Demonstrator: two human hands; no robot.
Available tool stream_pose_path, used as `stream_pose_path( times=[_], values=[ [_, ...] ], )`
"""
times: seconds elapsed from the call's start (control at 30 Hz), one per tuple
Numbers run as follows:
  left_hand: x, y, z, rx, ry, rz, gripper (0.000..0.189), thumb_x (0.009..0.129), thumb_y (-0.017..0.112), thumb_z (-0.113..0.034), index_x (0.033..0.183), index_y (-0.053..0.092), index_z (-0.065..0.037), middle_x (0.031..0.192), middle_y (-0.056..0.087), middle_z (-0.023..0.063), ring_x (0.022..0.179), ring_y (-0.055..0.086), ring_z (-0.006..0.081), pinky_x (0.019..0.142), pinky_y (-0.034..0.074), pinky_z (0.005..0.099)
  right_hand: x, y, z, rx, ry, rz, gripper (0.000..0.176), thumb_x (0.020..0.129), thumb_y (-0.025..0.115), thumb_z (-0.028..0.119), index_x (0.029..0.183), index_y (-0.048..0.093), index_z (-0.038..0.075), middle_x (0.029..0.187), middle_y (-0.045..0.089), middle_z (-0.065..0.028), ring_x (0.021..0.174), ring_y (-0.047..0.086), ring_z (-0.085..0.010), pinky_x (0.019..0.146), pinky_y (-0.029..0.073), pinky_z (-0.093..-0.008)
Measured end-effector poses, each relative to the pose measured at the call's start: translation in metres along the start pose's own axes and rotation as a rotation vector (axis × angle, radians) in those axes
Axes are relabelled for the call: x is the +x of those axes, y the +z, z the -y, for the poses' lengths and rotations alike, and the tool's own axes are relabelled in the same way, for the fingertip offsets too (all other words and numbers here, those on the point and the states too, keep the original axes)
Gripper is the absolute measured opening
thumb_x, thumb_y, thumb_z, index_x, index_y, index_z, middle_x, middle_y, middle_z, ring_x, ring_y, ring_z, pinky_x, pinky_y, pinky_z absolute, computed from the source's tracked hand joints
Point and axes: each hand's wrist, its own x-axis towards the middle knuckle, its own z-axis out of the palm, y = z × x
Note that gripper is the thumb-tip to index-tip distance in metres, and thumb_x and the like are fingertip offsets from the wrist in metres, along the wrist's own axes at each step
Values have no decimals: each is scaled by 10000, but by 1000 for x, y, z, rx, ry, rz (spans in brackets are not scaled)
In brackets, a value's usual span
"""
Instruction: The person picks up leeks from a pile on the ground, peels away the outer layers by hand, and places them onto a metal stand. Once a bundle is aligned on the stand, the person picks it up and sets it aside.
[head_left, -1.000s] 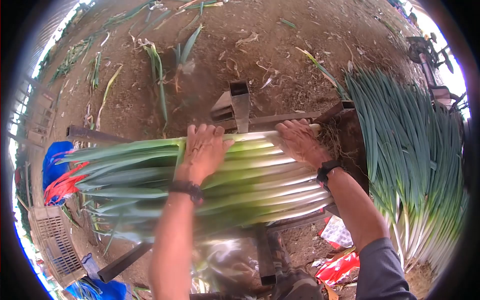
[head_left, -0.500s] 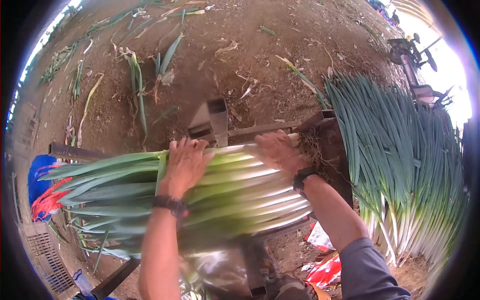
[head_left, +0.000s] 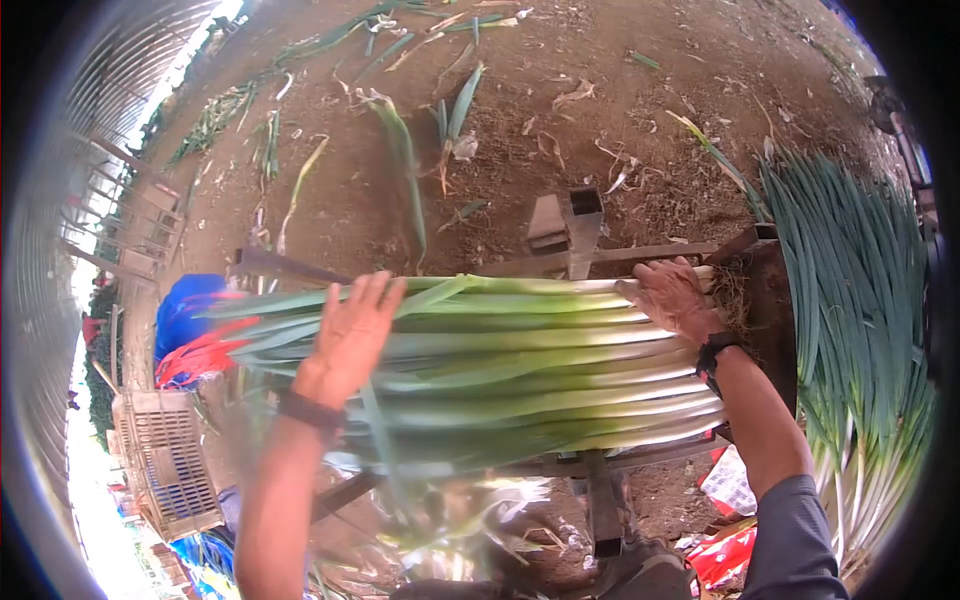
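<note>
Long green onions [head_left: 500,350] lie side by side across a metal frame [head_left: 640,255], leaves to the left and white ends to the right. My left hand [head_left: 352,335] is over the leafy part near the far edge, fingers spread and slightly blurred. Near the roots, my right hand [head_left: 675,295] rests on the white stems at the far edge, its fingers apart and bent over them. The roots [head_left: 733,295] touch or sit close to a rusty metal plate [head_left: 770,310] at the right end.
A big pile of green onions [head_left: 850,300] lies at the right. Red strips [head_left: 205,355] and a blue bundle [head_left: 182,315] are by the leaf tips. A plastic crate [head_left: 175,460] stands lower left. Loose leaves [head_left: 400,150] litter the soil, and a red and white bag [head_left: 722,555] lies lower right.
The view has turned left, so the scene sits further right. My left hand has moved left along the leaves, away from my right hand, which stays by the root end.
</note>
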Motion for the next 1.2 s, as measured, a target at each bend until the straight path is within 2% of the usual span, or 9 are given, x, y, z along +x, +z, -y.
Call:
stream_pose_path(
  times=[0.33,0.43,0.63,0.73,0.83,0.97,1.07,1.17,1.2],
  values=[
    [-21,-19,30,-15,-155,167,504,920,594,-68,1416,510,-31,1354,572,172,1299,546,314,1078,453,464,-5,-5,1,14,-41,-53,554,1014,462,598,898,653,91,907,683,-136,988,653,-317,956,421,-461],
    [-40,13,36,-395,-418,-100,517,885,676,-86,1375,520,-30,1295,595,185,1104,648,331,922,530,439,-4,-5,2,18,-51,-83,516,1015,499,567,890,637,86,874,669,-136,961,651,-322,928,425,-461],
    [-45,1,37,-1606,-802,-191,377,869,672,-38,1239,599,-27,1206,641,209,857,681,325,768,546,442,-4,-4,5,8,-23,-73,553,1007,469,613,904,670,108,915,693,-123,982,662,-315,963,419,-463],
    [-41,-15,48,-1308,-687,-16,336,847,634,10,1182,623,-7,1136,651,198,901,677,337,801,543,457,-4,-2,2,-21,-39,-81,474,1014,508,558,917,640,113,899,662,-114,966,649,-305,938,424,-455],
    [-50,-22,69,-517,-166,-127,401,798,603,68,1191,627,-8,1098,647,173,966,662,364,828,535,449,-4,-1,3,-22,-34,-78,507,1013,490,581,908,652,113,899,674,-118,970,655,-310,948,427,-459],
    [-69,-12,91,213,-202,-195,423,810,669,33,1225,636,-43,1177,602,179,1113,607,409,982,490,456,-4,-7,6,-10,-21,-68,581,1011,452,627,878,673,106,909,702,-135,979,669,-325,969,431,-472],
    [-86,12,101,374,-393,-344,458,795,656,14,1247,602,-42,1164,602,178,1027,638,420,871,539,493,-4,-8,6,-15,-6,-54,582,1014,446,625,882,671,105,921,702,-130,992,665,-323,968,434,-473],
    [-78,28,89,-18,-559,-51,509,818,664,-17,1316,564,-36,1151,587,186,1009,644,402,838,546,498,-3,-5,7,0,-18,-57,579,1018,439,621,890,669,105,933,703,-124,1003,662,-318,971,432,-473],
    [-68,11,62,-116,-488,-130,513,848,651,-43,1352,554,-30,1133,578,192,989,645,396,818,542,497,-4,-5,5,4,-22,-60,578,1019,437,620,893,668,105,937,704,-122,1006,661,-316,973,431,-472]
  ],
)
